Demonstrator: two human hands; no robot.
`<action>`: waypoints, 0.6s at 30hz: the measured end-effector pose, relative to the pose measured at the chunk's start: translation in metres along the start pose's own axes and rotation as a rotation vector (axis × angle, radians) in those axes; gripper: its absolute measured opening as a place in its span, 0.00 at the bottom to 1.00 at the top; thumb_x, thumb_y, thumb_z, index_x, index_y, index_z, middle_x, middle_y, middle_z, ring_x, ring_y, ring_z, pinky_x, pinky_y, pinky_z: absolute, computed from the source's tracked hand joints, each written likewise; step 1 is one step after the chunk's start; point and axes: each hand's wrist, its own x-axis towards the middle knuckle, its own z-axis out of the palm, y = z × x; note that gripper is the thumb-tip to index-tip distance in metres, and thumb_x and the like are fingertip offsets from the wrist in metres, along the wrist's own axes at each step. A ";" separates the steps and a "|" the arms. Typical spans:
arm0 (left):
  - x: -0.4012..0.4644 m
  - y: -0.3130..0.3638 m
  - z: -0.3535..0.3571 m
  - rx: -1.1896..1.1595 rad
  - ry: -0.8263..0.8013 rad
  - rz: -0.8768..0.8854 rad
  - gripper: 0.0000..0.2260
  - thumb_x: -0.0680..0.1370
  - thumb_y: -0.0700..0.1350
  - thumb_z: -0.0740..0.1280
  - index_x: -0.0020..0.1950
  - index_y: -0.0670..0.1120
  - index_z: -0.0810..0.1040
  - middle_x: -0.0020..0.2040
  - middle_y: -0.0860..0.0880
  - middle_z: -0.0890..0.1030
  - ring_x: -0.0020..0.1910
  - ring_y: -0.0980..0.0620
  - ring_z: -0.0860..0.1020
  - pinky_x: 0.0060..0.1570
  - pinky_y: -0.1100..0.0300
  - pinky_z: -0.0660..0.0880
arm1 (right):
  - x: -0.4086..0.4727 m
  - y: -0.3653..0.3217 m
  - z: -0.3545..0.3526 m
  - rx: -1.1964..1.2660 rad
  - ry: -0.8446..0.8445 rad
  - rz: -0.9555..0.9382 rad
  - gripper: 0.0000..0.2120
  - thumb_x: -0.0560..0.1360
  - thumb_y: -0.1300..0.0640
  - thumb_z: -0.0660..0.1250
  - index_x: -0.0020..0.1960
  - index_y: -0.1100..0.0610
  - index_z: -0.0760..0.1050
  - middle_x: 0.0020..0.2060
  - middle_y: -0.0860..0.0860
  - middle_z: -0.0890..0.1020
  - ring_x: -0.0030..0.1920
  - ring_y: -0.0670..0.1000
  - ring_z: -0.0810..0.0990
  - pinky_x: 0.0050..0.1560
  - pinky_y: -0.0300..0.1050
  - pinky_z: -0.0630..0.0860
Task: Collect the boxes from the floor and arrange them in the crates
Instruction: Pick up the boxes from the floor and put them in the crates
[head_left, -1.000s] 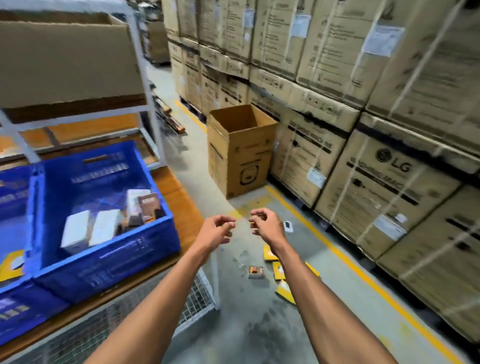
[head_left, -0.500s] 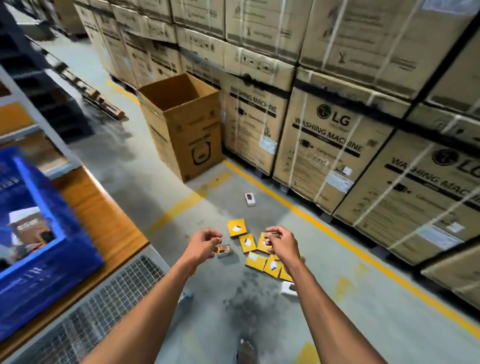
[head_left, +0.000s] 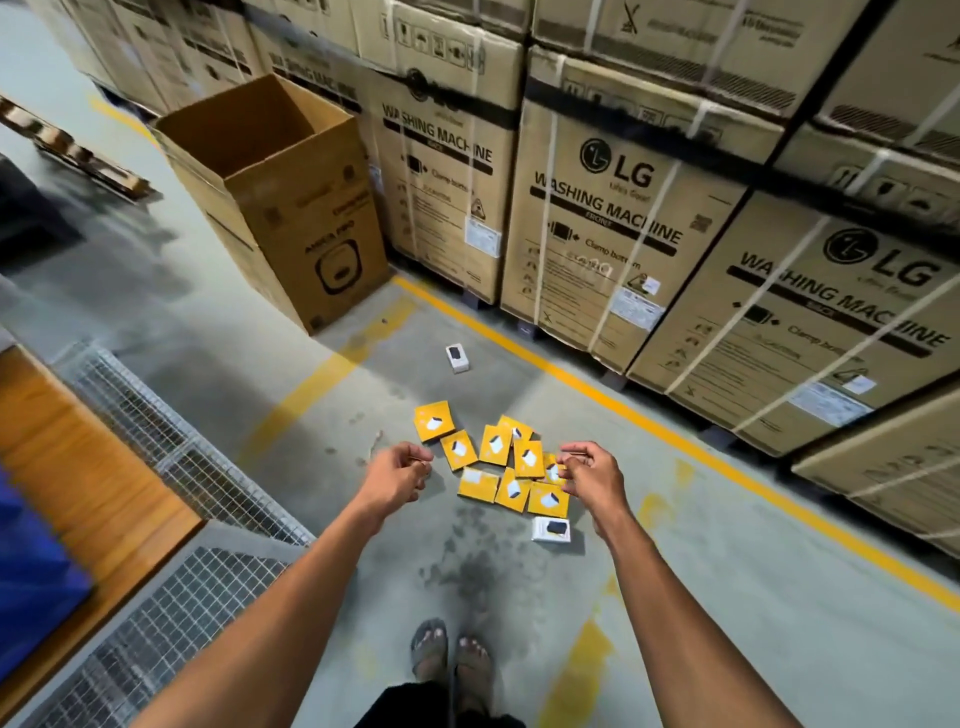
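Observation:
Several flat yellow boxes (head_left: 494, 446) lie scattered in a cluster on the grey floor ahead of me. A small white box (head_left: 550, 530) rests just below the cluster, and another white box (head_left: 457, 357) lies farther off near the yellow line. My left hand (head_left: 397, 475) hovers left of the cluster with loosely curled fingers, holding nothing. My right hand (head_left: 589, 473) hovers at the cluster's right edge, curled the same way and empty. Only a corner of a blue crate (head_left: 31, 571) shows at the left edge.
The crate sits on a wooden tabletop (head_left: 78, 467) with a wire-mesh frame (head_left: 182, 597) below it. An open tall carton (head_left: 291, 208) stands at the back. Stacked washing-machine cartons (head_left: 597, 234) wall off the right behind a yellow floor line (head_left: 623, 405). My feet (head_left: 452, 654) are below.
My view has swung from the blue crates on the table down to the floor. Both empty hands now hang lower and wider apart, either side of the yellow boxes.

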 end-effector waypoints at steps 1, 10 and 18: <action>0.008 0.000 0.002 0.006 -0.004 0.000 0.06 0.83 0.35 0.65 0.58 0.40 0.79 0.43 0.45 0.78 0.34 0.53 0.73 0.31 0.64 0.71 | 0.004 0.003 -0.001 -0.003 0.004 0.002 0.10 0.79 0.63 0.65 0.51 0.51 0.82 0.44 0.50 0.87 0.40 0.49 0.85 0.38 0.44 0.82; 0.101 -0.019 0.043 0.068 -0.076 0.002 0.08 0.82 0.36 0.64 0.55 0.44 0.81 0.41 0.49 0.81 0.35 0.52 0.76 0.35 0.58 0.74 | 0.049 0.045 0.011 0.046 0.097 0.126 0.07 0.78 0.62 0.69 0.53 0.52 0.82 0.44 0.54 0.87 0.37 0.51 0.84 0.31 0.43 0.79; 0.171 -0.069 0.101 0.237 -0.150 0.031 0.07 0.76 0.46 0.64 0.48 0.55 0.82 0.40 0.53 0.83 0.41 0.45 0.81 0.45 0.51 0.80 | 0.097 0.118 0.036 0.046 0.068 0.196 0.08 0.76 0.61 0.72 0.52 0.51 0.82 0.47 0.51 0.87 0.49 0.54 0.86 0.41 0.46 0.84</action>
